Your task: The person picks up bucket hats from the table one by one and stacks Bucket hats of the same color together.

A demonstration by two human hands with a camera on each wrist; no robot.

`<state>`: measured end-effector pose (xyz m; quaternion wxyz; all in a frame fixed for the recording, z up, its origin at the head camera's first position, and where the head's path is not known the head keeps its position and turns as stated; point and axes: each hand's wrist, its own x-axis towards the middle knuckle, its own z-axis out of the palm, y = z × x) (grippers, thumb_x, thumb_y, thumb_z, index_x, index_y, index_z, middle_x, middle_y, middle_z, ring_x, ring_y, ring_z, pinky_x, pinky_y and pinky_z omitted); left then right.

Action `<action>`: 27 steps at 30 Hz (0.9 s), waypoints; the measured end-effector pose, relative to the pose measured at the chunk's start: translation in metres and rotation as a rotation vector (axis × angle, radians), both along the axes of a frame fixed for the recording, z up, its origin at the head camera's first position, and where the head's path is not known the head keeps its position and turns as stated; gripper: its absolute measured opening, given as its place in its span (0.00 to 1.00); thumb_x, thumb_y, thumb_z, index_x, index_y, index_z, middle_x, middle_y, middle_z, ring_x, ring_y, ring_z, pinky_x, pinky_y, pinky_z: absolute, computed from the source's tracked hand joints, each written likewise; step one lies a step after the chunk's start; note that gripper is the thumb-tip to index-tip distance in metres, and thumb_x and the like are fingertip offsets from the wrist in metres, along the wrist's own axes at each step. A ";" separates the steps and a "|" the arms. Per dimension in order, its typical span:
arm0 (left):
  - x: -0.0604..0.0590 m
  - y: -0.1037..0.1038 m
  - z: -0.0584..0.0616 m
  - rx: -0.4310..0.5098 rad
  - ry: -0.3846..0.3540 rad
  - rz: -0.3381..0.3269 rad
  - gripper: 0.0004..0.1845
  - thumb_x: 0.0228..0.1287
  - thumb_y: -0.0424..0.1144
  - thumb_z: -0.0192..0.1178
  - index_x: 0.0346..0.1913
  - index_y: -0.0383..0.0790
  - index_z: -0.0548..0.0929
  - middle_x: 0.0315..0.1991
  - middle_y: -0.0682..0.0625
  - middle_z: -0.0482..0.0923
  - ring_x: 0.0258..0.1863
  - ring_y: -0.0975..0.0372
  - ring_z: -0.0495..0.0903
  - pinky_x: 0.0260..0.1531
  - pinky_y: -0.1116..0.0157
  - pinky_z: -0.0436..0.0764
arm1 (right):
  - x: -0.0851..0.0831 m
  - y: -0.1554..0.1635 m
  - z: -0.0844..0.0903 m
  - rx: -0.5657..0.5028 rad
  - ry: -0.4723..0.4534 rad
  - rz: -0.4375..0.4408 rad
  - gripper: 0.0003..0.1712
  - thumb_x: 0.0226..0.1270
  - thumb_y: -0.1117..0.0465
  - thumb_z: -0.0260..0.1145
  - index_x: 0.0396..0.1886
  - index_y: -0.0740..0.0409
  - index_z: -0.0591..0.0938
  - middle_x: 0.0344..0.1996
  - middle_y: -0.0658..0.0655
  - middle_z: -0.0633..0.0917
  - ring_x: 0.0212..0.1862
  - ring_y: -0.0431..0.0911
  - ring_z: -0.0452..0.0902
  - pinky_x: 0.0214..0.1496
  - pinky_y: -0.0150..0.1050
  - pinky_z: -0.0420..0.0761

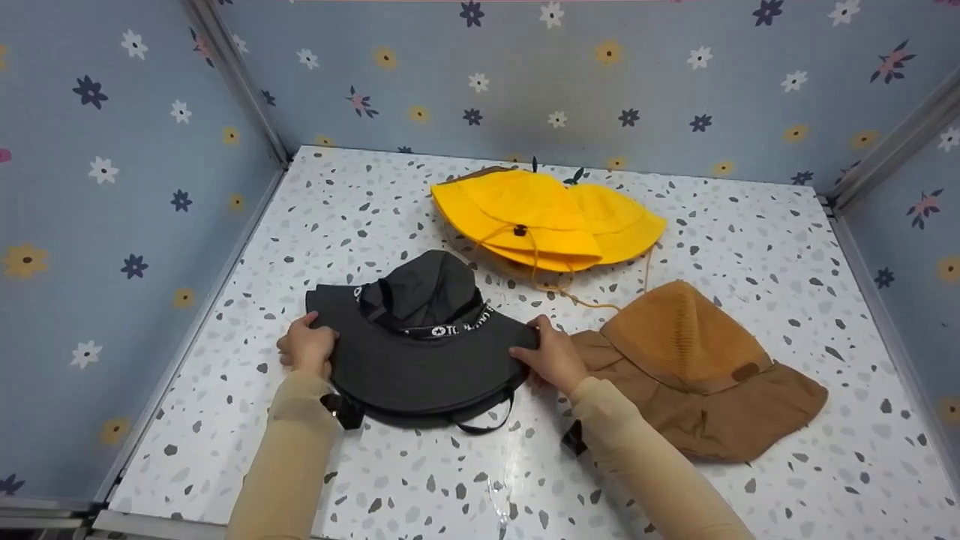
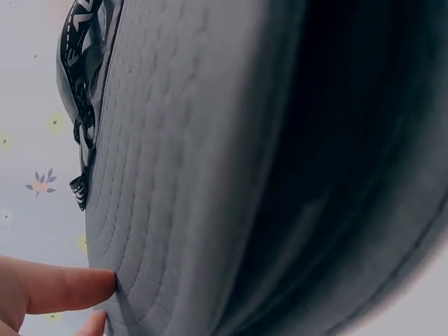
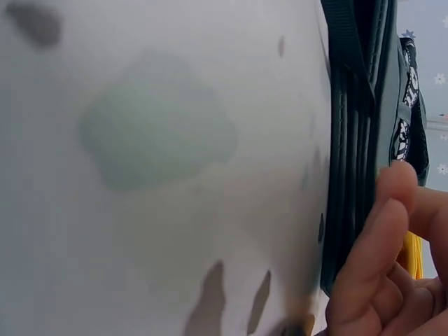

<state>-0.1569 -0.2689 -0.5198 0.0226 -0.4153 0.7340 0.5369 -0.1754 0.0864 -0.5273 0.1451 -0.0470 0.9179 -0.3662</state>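
A dark grey bucket hat [image 1: 427, 367] lies in front of me, its wide brim towards me and a lettered band [image 1: 450, 328] round its crown. More dark brim layers show beneath the top one, with a black strap hanging at the right. My left hand [image 1: 309, 345] pinches the brim's left edge; in the left wrist view its finger and thumb tip meet the stitched brim [image 2: 150, 210]. With my right hand [image 1: 556, 354] I pinch the brim's right edge, thumb on top. In the right wrist view curled fingers [image 3: 371, 262] lie against the stacked brim edges.
Two overlapping yellow hats [image 1: 517, 210] with cords lie at the back of the speckled table [image 1: 247, 420]. Right of my right hand is a brown hat [image 1: 697, 367], close to my sleeve. Flowered panels [image 1: 525, 82] wall in the back and sides.
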 end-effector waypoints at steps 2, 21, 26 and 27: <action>0.000 0.001 0.002 0.003 0.008 -0.003 0.36 0.63 0.27 0.48 0.76 0.39 0.61 0.74 0.29 0.40 0.72 0.39 0.41 0.74 0.48 0.51 | -0.001 0.000 0.000 0.009 0.006 0.001 0.29 0.64 0.51 0.72 0.58 0.59 0.73 0.49 0.70 0.83 0.36 0.53 0.83 0.50 0.47 0.81; -0.020 0.038 0.052 0.310 0.145 -0.133 0.38 0.73 0.35 0.48 0.79 0.35 0.42 0.81 0.42 0.37 0.80 0.52 0.42 0.78 0.59 0.49 | -0.034 0.014 0.024 -0.154 -0.161 0.026 0.26 0.65 0.53 0.70 0.59 0.60 0.77 0.31 0.59 0.87 0.25 0.48 0.80 0.31 0.40 0.82; -0.030 0.069 0.065 0.413 0.223 -0.153 0.35 0.74 0.34 0.47 0.79 0.36 0.46 0.81 0.43 0.38 0.79 0.53 0.46 0.78 0.60 0.52 | -0.043 0.013 0.028 -0.686 -0.267 -0.130 0.27 0.73 0.60 0.61 0.68 0.59 0.68 0.45 0.63 0.86 0.34 0.49 0.84 0.34 0.35 0.85; -0.032 0.076 0.068 0.431 0.235 -0.158 0.35 0.74 0.33 0.47 0.79 0.36 0.48 0.81 0.43 0.39 0.79 0.53 0.47 0.77 0.59 0.53 | -0.045 0.013 0.029 -0.780 -0.276 -0.156 0.28 0.74 0.61 0.60 0.71 0.56 0.66 0.52 0.65 0.84 0.40 0.53 0.84 0.39 0.37 0.86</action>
